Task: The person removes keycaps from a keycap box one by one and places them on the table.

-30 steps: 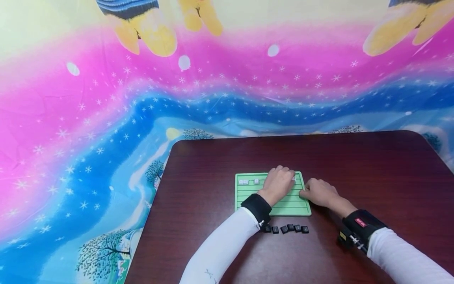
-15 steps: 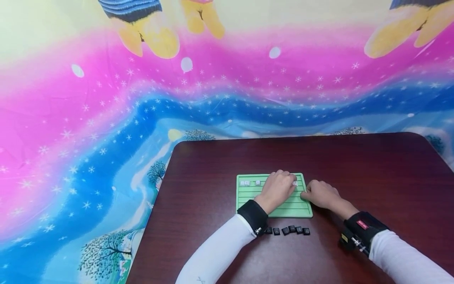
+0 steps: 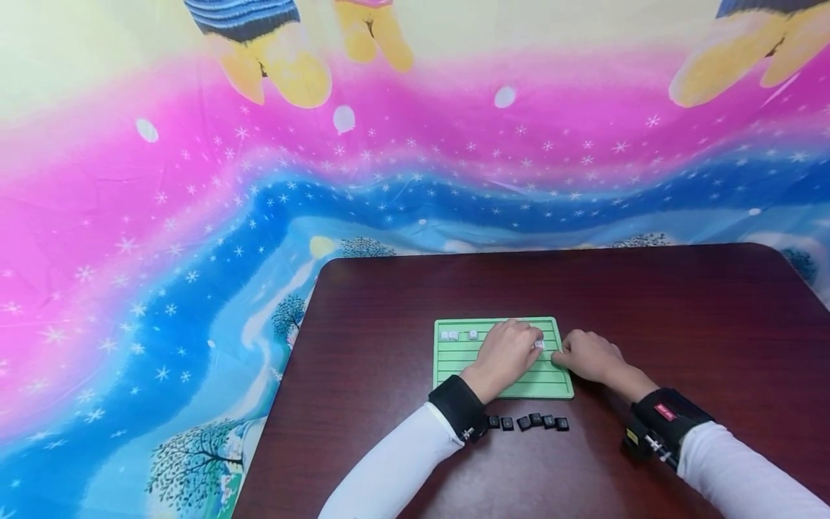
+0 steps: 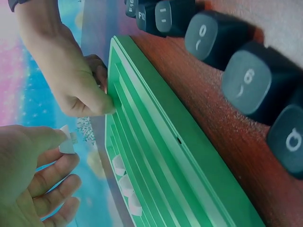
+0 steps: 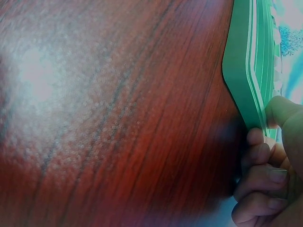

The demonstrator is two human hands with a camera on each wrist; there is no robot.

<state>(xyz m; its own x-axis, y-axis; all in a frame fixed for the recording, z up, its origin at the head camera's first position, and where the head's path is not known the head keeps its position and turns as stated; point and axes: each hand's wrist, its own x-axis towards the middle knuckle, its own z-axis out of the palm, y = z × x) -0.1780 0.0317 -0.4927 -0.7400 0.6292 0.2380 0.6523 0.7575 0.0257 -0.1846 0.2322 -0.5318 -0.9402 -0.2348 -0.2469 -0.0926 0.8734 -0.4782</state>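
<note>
On the dark red wooden table I see the green ridged plastic tray, its right edge steadied by my right hand, thumb on the rim and fingers curled below. My left hand pinches a small white keycap over the tray's far right. I judge it could slip and scatter; three white keycaps lie far left, while black keycaps crowd the near edge by my sleeve.
</note>
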